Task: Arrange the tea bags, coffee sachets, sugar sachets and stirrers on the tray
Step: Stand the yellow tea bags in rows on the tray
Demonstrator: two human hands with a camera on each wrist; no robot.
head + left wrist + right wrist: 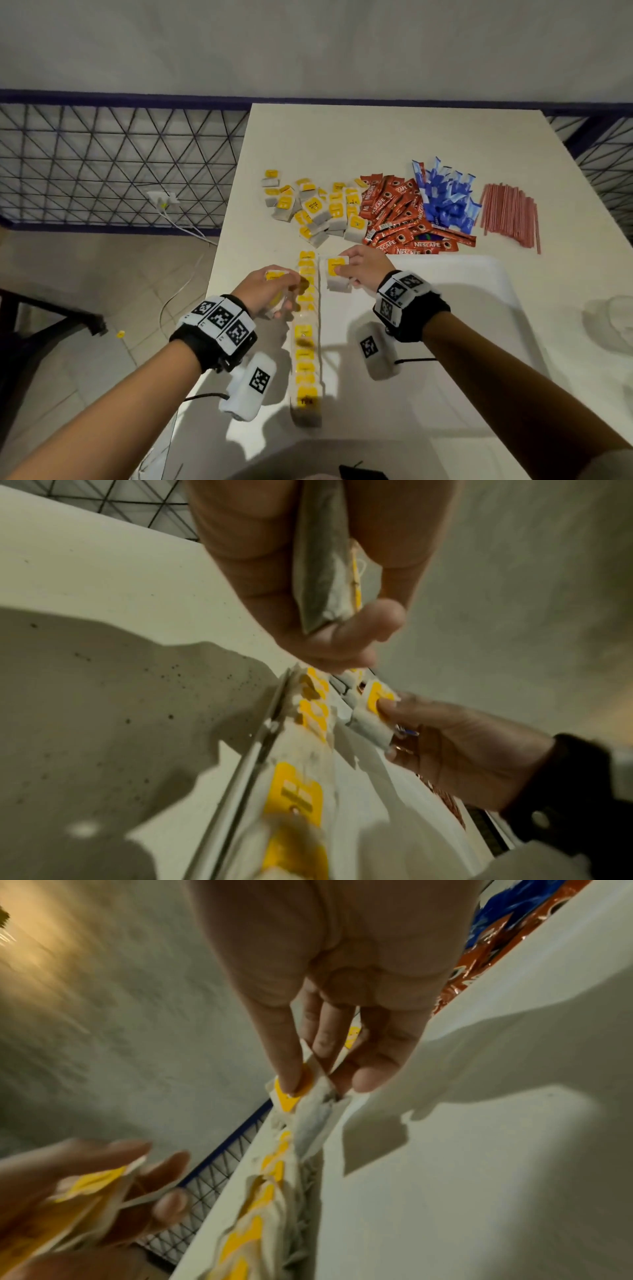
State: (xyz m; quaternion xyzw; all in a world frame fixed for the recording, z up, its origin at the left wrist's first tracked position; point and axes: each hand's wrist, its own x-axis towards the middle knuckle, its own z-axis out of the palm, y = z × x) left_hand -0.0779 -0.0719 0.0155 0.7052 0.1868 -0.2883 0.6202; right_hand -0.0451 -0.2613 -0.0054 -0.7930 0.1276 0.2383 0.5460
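Hands (270, 291) (363, 267) each pinch tea bags (337, 274); best slotted upright against row (305, 342) along tray (479, 274) edge, labels aligned.

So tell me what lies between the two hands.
In the head view, the far end of the tea bag row on the tray lies between the left hand and right hand.

White table (376, 144), tiled floor (102, 274), wire fence (102, 161)

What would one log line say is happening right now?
step: lining up tea bags | left hand: holds tea bags | right hand: pinches a tea bag beside the row | tray: coffee, sugar, stirrers not yet on it
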